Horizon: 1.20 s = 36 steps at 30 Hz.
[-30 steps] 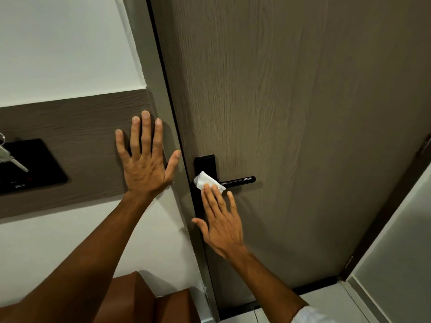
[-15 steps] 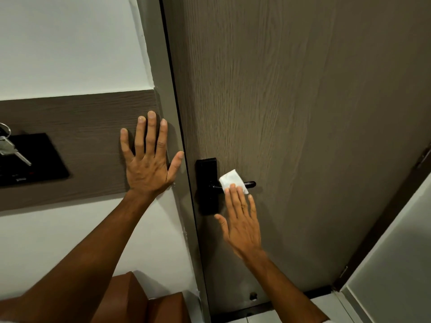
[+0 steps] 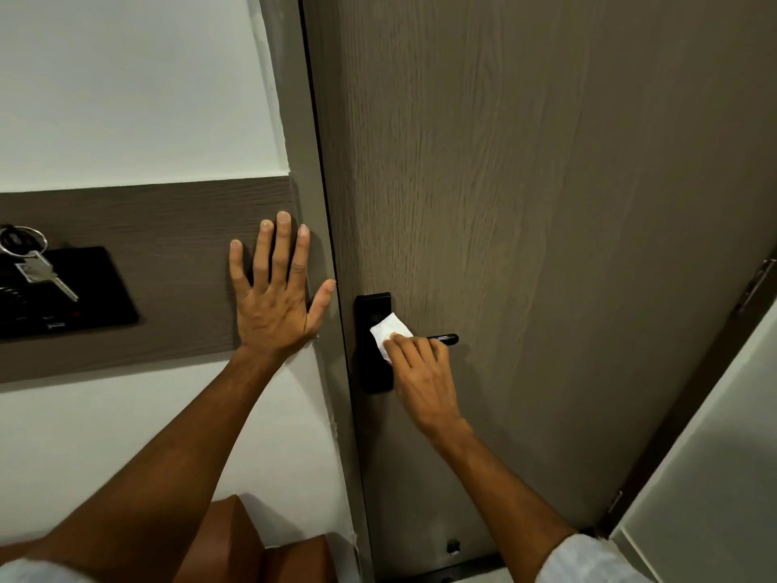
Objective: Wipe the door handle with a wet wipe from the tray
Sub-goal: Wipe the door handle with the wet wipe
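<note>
A black lever door handle [image 3: 445,339] sticks out of a black back plate [image 3: 372,308] on the wood-grain door [image 3: 525,183]. A white wet wipe [image 3: 387,332] lies over the inner end of the lever, next to the plate. My right hand [image 3: 420,372] presses the wipe onto the handle with its fingers curled over it; only the lever's right tip shows. My left hand [image 3: 275,298] lies flat with spread fingers on the brown wall panel [image 3: 159,229], just left of the door frame. No tray is in view.
A black wall plate [image 3: 84,288] with a key [image 3: 42,269] on a ring hangs at the far left. Brown furniture [image 3: 252,544] stands below my left arm. A door stop [image 3: 453,546] sits at the door's foot, and a light panel [image 3: 706,477] stands at the right.
My right hand slid the wipe right along the lever, then back left to the plate end, and its fingers have curled over the handle. My left hand has stayed on the wall.
</note>
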{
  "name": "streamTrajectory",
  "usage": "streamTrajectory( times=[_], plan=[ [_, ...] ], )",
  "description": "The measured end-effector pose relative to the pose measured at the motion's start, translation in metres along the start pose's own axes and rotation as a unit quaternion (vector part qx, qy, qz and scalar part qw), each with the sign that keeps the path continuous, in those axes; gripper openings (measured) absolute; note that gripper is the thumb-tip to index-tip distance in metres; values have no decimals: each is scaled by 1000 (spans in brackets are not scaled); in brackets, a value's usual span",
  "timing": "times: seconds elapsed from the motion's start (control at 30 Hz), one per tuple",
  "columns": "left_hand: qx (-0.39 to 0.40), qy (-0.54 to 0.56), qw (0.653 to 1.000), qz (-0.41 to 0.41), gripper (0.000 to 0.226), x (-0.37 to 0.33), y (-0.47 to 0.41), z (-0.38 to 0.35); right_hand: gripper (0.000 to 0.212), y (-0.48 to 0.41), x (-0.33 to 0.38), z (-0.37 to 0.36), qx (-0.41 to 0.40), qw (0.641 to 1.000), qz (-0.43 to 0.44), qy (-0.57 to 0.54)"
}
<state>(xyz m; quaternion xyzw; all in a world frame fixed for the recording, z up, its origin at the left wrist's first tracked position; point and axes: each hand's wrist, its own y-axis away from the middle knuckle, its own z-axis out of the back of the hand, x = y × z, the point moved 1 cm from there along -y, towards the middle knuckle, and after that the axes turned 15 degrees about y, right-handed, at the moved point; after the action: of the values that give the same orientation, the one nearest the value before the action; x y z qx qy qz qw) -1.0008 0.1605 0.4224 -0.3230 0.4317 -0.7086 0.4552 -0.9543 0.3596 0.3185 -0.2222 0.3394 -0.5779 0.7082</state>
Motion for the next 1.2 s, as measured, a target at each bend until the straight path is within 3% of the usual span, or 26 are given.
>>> streamTrajectory(
  times=[0.13,0.3,0.47,0.6,0.67,0.73,0.77,0.8,0.87,0.9,0.97,1.03,1.07,1.13,1.2],
  plan=[
    [9,-6,1000,2,74,0,-1,2,49,-5,-12,2,-15,998,62,17],
    [31,-5,999,11,74,-1,1,5,60,-9,-6,9,48,986,150,54],
    [72,6,997,3,75,3,1,15,63,6,-22,7,36,995,93,22],
    [71,37,997,24,75,-7,1,24,36,-4,-42,17,-39,999,14,-7],
    [51,87,994,46,72,-16,6,29,25,-9,-50,26,-41,995,-35,-83],
    [38,135,989,49,64,-33,27,32,16,-7,-57,40,-17,961,-158,-228],
    [48,162,985,47,59,-44,44,32,13,-4,-62,46,11,915,-245,-319],
    [76,200,975,60,54,-57,66,31,12,2,-66,50,61,848,-329,-411],
    [163,309,923,164,41,-81,107,32,15,20,-71,56,180,688,-425,-560],
    [212,371,869,249,33,-92,124,32,17,32,-72,56,231,618,-443,-608],
    [293,492,706,417,27,-116,147,36,21,58,-71,57,301,515,-454,-662],
    [325,544,552,542,44,-135,165,42,26,82,-68,56,348,476,-450,-671],
    [330,550,507,576,48,-144,175,50,23,93,-65,58,373,475,-439,-665],
    [328,549,478,602,46,-159,194,70,21,113,-58,65,421,489,-402,-649],
    [330,542,489,599,42,-173,209,89,23,132,-52,73,455,508,-358,-637]
  ],
)
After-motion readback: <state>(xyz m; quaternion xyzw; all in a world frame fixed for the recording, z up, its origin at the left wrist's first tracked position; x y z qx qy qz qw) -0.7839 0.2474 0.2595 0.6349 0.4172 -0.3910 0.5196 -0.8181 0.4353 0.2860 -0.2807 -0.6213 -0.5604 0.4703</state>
